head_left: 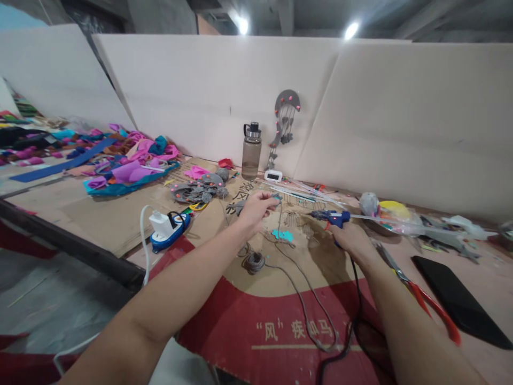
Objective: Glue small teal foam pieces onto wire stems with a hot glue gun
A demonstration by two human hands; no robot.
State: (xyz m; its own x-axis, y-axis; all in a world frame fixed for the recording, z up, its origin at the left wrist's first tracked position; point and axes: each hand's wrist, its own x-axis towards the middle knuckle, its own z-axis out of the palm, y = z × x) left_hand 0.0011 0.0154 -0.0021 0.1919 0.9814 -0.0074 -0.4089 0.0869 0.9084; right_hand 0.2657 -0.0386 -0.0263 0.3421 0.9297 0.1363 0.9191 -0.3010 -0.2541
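My left hand (258, 209) is closed in a pinch on a small grey felt piece (277, 198) with a bit of turquoise on it. A grey cord (279, 222) hangs below that piece. My right hand (348, 235) grips a blue hot glue gun (339, 218), its dark nozzle pointing left toward my left hand without touching it. A long clear glue stick sticks out of the gun's back. Turquoise cut-out pieces (282, 235) lie on the cardboard between my hands. Nearer to me, a coil of grey cord (255, 261) rests with loose strands running out.
Cardboard (256, 280) covers the work surface. Scissors (417, 291) and a black phone (460, 299) lie right. A water bottle (251, 152) stands behind, near a grey moon-shaped hanging ornament (287, 100). Left are grey felt pieces (196, 190), a blue power strip (170, 238) and fabric scraps (134, 166).
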